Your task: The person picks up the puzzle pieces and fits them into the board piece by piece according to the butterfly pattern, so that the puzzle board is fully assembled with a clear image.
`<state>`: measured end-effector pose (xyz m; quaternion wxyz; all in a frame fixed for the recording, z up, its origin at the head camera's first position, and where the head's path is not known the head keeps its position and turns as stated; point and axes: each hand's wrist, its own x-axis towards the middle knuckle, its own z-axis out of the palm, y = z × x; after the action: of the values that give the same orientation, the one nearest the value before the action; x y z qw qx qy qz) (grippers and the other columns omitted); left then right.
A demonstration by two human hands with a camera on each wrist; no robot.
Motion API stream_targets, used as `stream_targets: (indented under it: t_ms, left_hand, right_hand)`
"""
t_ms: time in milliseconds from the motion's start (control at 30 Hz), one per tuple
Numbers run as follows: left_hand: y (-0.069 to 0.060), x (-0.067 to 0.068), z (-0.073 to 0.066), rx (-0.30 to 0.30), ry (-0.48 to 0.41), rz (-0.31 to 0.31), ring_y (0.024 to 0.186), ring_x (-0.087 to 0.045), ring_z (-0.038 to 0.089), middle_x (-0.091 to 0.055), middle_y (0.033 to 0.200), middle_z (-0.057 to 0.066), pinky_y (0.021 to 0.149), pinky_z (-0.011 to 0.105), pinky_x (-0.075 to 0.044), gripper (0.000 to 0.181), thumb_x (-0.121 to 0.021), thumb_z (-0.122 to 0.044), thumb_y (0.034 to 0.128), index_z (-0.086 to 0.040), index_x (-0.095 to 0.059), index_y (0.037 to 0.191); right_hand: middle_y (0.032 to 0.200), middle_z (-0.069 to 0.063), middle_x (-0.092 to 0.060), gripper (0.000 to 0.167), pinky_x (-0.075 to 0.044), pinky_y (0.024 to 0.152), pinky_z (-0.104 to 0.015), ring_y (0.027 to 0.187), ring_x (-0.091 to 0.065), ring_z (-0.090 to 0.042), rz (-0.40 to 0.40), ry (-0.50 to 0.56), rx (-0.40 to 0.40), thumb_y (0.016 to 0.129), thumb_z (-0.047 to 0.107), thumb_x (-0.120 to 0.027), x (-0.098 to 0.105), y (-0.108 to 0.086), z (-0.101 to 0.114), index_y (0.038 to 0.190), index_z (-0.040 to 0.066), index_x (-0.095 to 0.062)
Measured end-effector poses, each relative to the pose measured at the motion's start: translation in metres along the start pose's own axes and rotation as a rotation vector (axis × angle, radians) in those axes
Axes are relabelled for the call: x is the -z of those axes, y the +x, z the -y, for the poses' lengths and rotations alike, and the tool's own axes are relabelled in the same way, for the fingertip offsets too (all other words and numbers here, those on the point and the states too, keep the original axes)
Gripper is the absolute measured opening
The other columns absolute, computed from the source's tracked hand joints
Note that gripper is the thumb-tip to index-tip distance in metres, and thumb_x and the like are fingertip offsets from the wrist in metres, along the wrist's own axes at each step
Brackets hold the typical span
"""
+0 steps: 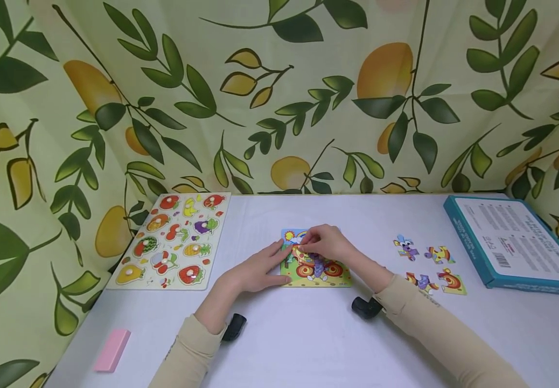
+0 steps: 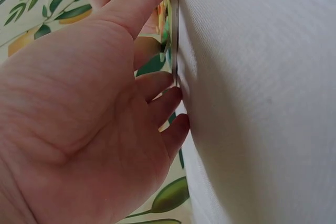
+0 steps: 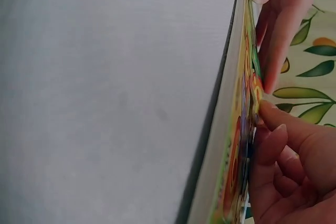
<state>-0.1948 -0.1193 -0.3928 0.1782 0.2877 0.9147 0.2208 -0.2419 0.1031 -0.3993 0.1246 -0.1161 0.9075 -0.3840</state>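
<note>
Right hand: pinching, thumb and forefinger on a small red-and-yellow piece, over the upper-left part of the puzzle board. Can't tell if the piece is fully seated. Left hand: not grasping, fingers fairly straight, resting at the puzzle board's left side, thumb by its near-left corner.

Puzzle board: flat on the white table, serves as tray. In it: sun and rainbow at top, purple figure in the middle, two orange-red spirals below; part hidden by the right hand.

Right of puzzle board, lying apart from it: four loose pieces, roughly two by two, the near-left one partly behind the right sleeve. Farther right of puzzle board, past those: teal box, white printed panel with barcode facing up; contents not visible.

Left of puzzle board, well apart: fruit board, full of fruit shapes, incl. watermelon, pineapple, grapes, strawberry, pear. Pink block: left of puzzle board and nearer the person. Leaf-and-fruit print fabric behind puzzle board.
</note>
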Motion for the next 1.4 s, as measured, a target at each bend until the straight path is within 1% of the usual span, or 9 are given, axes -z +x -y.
stream_targets:
  t_ms: [233,500,700,867,1067,1167,1233,1333,1400]
  left_hand:
    - [0.0011,0.0004,0.0002,0.006,0.001,0.007,0.148,-0.009,0.027,-0.01,0.163,0.009,0.118,0.043,-0.018,0.071,-0.06,-0.041,0.0961,-0.017,-0.028,0.155]
    - [0.0008,0.0007,-0.0002,-0.004,0.023,0.01,0.148,-0.011,0.028,-0.012,0.163,0.01,0.117,0.044,-0.019,0.072,-0.059,-0.043,0.0959,-0.016,-0.028,0.155]
    - [-0.0002,-0.0009,0.0009,0.006,0.026,0.015,0.148,-0.013,0.027,-0.012,0.163,0.009,0.117,0.044,-0.02,0.072,-0.059,-0.044,0.0955,-0.017,-0.028,0.155]
    - [-0.0001,-0.0013,0.0016,0.004,0.024,0.006,0.148,-0.013,0.028,-0.012,0.162,0.01,0.117,0.045,-0.021,0.073,-0.06,-0.044,0.095,-0.016,-0.029,0.154]
    - [0.0017,-0.0013,0.0013,0.0,0.014,-0.006,0.148,-0.014,0.03,-0.015,0.162,0.01,0.117,0.046,-0.021,0.072,-0.062,-0.043,0.0943,-0.015,-0.032,0.153]
    - [0.0027,-0.0012,0.0007,-0.019,0.011,-0.018,0.148,-0.013,0.03,-0.016,0.162,0.01,0.117,0.047,-0.021,0.07,-0.063,-0.041,0.094,-0.013,-0.035,0.152]
    - [0.0033,-0.0009,0.0,-0.049,0.016,-0.023,0.148,-0.013,0.029,-0.019,0.161,0.008,0.117,0.046,-0.021,0.068,-0.064,-0.038,0.0943,-0.012,-0.037,0.151]
    - [0.0041,-0.0008,-0.0011,-0.098,0.022,-0.013,0.148,-0.016,0.026,-0.024,0.16,0.006,0.117,0.044,-0.021,0.063,-0.063,-0.034,0.0954,-0.011,-0.04,0.15]
    - [0.0043,-0.0007,-0.0021,-0.113,0.025,-0.001,0.147,-0.019,0.025,-0.027,0.159,0.005,0.116,0.044,-0.022,0.062,-0.062,-0.034,0.0961,-0.011,-0.041,0.149]
  right_hand:
    - [0.073,-0.001,-0.059,0.018,-0.049,0.052,-0.023,0.055,-0.055,-0.013,-0.002,-0.006,0.018,0.087,0.024,-0.076,-0.0002,0.0024,-0.0011,0.093,0.009,-0.069]
    - [0.074,0.0,-0.058,0.018,-0.041,0.059,-0.026,0.068,-0.051,-0.015,-0.021,-0.043,0.047,0.086,0.026,-0.076,-0.001,0.0014,-0.0025,0.091,0.011,-0.069]
    - [0.075,0.001,-0.058,0.016,-0.041,0.06,-0.026,0.068,-0.051,-0.015,-0.022,-0.051,0.061,0.087,0.026,-0.076,-0.0044,0.0015,-0.0032,0.09,0.012,-0.068]
    - [0.076,0.0,-0.057,0.016,-0.04,0.06,-0.026,0.068,-0.05,-0.015,0.018,-0.047,0.094,0.087,0.024,-0.075,-0.0024,-0.0005,-0.0037,0.094,0.012,-0.066]
    - [0.079,0.001,-0.053,0.028,-0.038,0.059,-0.024,0.069,-0.047,-0.014,0.09,-0.056,0.147,0.081,0.024,-0.081,0.0015,-0.0033,-0.0077,0.099,0.013,-0.063]
    - [0.079,0.001,-0.052,0.03,-0.037,0.059,-0.024,0.069,-0.046,-0.014,0.1,-0.063,0.168,0.08,0.025,-0.082,0.0022,-0.0039,-0.0091,0.101,0.014,-0.063]
    - [0.078,0.001,-0.052,0.03,-0.036,0.058,-0.023,0.068,-0.045,-0.014,0.099,-0.067,0.177,0.08,0.025,-0.082,0.0023,-0.004,-0.0095,0.101,0.014,-0.063]
    - [0.077,0.001,-0.051,0.03,-0.036,0.059,-0.024,0.068,-0.045,-0.014,0.094,-0.07,0.187,0.08,0.024,-0.082,0.0022,-0.0041,-0.0093,0.101,0.013,-0.062]
    - [0.077,0.002,-0.051,0.03,-0.036,0.059,-0.023,0.068,-0.045,-0.014,0.092,-0.075,0.191,0.081,0.024,-0.082,0.0021,-0.0043,-0.009,0.101,0.013,-0.062]
